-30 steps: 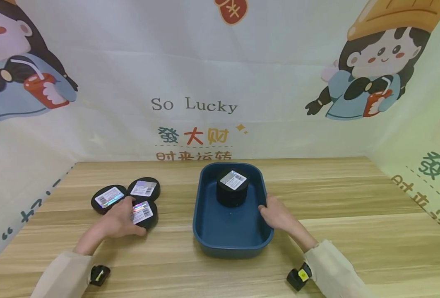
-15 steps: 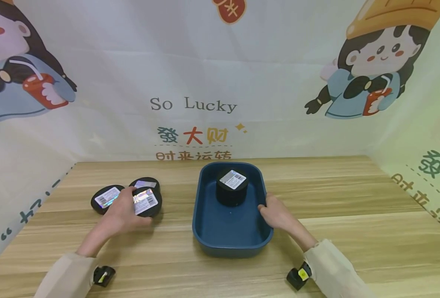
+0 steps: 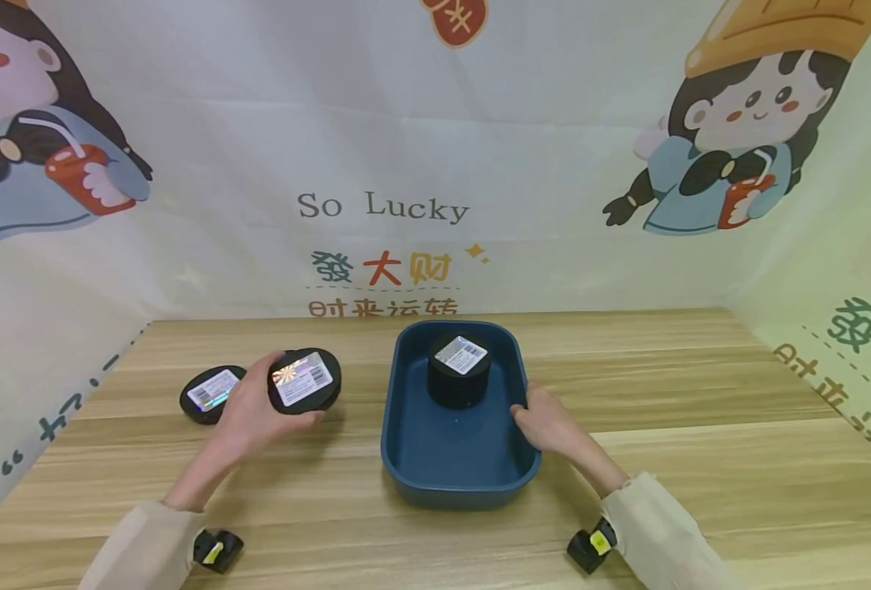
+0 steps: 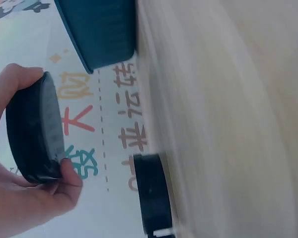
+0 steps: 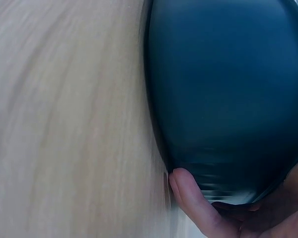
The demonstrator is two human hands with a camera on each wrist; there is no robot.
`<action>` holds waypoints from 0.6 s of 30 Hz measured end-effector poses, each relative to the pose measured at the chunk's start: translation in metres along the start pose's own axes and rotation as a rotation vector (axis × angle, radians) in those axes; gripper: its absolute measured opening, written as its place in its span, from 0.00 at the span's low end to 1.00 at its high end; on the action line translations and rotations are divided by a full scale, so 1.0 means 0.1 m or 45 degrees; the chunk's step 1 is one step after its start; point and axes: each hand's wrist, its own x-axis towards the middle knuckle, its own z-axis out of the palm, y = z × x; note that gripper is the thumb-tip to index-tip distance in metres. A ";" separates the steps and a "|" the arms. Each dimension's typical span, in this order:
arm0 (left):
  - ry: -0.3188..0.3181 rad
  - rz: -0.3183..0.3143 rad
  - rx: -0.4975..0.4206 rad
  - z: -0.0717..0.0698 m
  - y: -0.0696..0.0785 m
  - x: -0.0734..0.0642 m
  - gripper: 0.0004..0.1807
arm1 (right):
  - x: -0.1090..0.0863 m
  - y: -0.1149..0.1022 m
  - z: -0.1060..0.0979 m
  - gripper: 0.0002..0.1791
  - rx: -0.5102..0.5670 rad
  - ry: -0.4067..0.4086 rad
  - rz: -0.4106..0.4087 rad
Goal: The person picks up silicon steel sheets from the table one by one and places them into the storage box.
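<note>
My left hand (image 3: 258, 406) holds a black tape roll (image 3: 304, 382) with a silver label between thumb and fingers. In the left wrist view this tape roll (image 4: 32, 129) is raised off the table, tilted. A second labelled tape roll (image 3: 210, 395) lies flat just left of the hand. Another that lay behind is hardly visible now. My right hand (image 3: 547, 419) grips the right rim of a dark blue bin (image 3: 455, 498), thumb over the edge. Fingers (image 5: 191, 198) press its outer wall in the right wrist view. Inside the bin's far part stand stacked black tape rolls (image 3: 460, 378).
The wood-grain table (image 3: 664, 385) carries everything. A printed cloth (image 3: 376, 147) hangs behind it and along both sides. The bin's near wall rises between its floor and the front of the table.
The left hand has lifted the nearest tape roll off the table and carried it up and to the right. The right hand and the bin stay put.
</note>
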 end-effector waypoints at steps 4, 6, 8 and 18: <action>0.005 -0.005 -0.057 0.00 0.06 -0.01 0.50 | 0.00 0.00 0.00 0.17 -0.003 0.012 0.000; -0.008 -0.002 -0.086 0.00 0.10 -0.02 0.50 | 0.01 0.00 0.00 0.17 0.006 0.013 -0.001; -0.023 0.005 -0.113 0.01 0.13 -0.02 0.49 | 0.01 0.00 0.00 0.17 0.012 0.014 -0.001; -0.009 0.120 -0.217 0.12 0.26 -0.05 0.48 | 0.00 0.01 0.00 0.17 0.026 0.008 0.005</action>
